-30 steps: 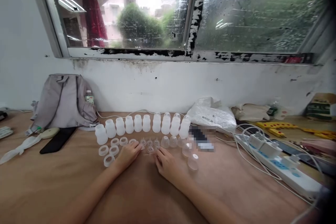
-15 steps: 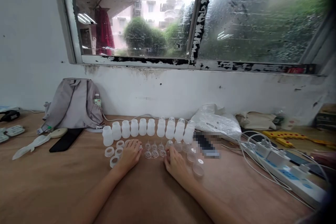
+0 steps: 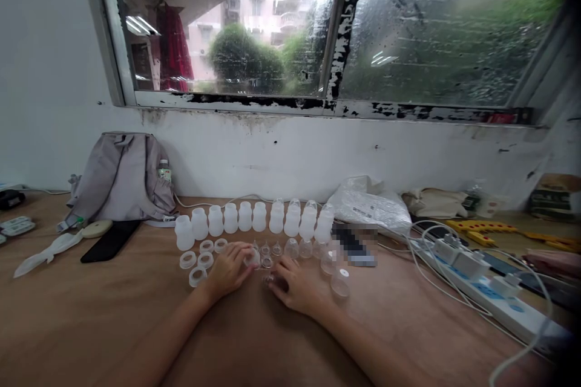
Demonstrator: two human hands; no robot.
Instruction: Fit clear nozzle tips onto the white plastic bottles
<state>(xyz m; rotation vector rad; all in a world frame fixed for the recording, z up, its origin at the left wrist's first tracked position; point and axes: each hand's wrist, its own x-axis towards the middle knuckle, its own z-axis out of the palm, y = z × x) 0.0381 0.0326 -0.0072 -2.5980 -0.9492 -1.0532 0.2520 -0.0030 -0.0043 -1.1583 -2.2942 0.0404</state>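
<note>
My left hand (image 3: 232,269) is closed, its fingertips on a whitish collar ring (image 3: 252,257). Beside the clear bottle teats, my right hand (image 3: 293,284) pinches a small clear teat (image 3: 269,280), partly hidden by the fingers. Several more teats, such as one front teat (image 3: 267,262), stand between the hands. Loose collar rings (image 3: 197,277) lie left of my left hand. Clear dome caps (image 3: 340,283) sit to the right of my right hand. Behind everything runs a row of frosted baby bottles (image 3: 245,216); those at its right end, like one capped bottle (image 3: 293,221), have clear domes on top.
A grey backpack (image 3: 124,178) and a black flat object (image 3: 111,242) are at the left. Clear plastic packaging (image 3: 367,202) lies behind a blurred-out item (image 3: 356,245). At the right, a white power strip (image 3: 494,299) carries plugs and looping cables.
My left hand has moved slightly right with the collar ring. The right hand has come left and nearer from the dome caps, and a front teat is now in its fingers.
</note>
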